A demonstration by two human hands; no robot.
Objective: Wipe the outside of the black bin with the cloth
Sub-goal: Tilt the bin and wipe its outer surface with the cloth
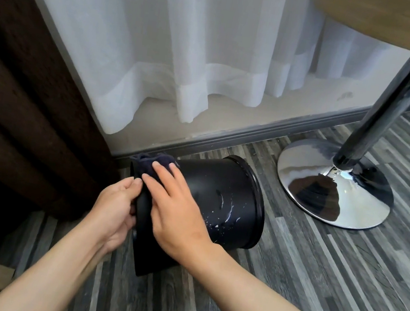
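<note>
The black bin [219, 193] lies tipped on its side on the floor, its rim toward the right and its base toward me at the left. White specks and streaks mark its side near the rim. A dark navy cloth [152, 164] is bunched on the bin's upper left wall. My right hand [175, 210] lies flat on the bin, its fingertips pressing the cloth. My left hand [114, 210] grips the edge of the bin's base from the left, and the palm hides part of that edge.
A chrome table base [334, 185] and its pole [385, 109] stand just right of the bin. White sheer curtains [187, 57] hang above a grey skirting board [256, 134]. A dark brown curtain [20, 83] fills the left. A wooden tabletop [399, 22] overhangs top right.
</note>
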